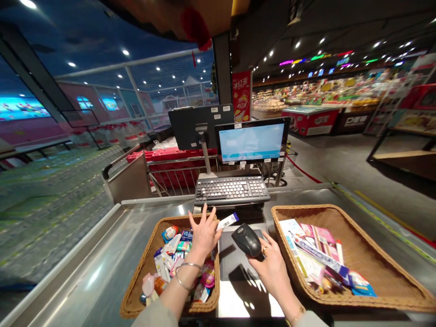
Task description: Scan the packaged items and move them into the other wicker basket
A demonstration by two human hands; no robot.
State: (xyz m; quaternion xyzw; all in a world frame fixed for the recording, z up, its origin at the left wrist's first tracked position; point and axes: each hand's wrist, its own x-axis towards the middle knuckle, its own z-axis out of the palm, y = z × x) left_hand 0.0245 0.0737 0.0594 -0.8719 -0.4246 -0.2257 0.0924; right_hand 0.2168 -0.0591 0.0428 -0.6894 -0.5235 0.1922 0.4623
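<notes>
My left hand (203, 232) is raised over the left wicker basket (136, 290), with a small white and blue packet (227, 221) pinched between thumb and forefinger and the other fingers spread. A bracelet circles that wrist. My right hand (270, 265) grips a dark barcode scanner (247, 239), whose head points toward the packet a short way off. Both hands hover above a dark pad (235, 268) on the steel counter (102, 268).
The left basket holds several small colourful packets. A right wicker basket (381, 268) holds boxed items at its left end. Behind stand a keyboard (231, 190), a lit screen (251, 141), a second monitor's back (199, 123) and red shopping carts (177, 170).
</notes>
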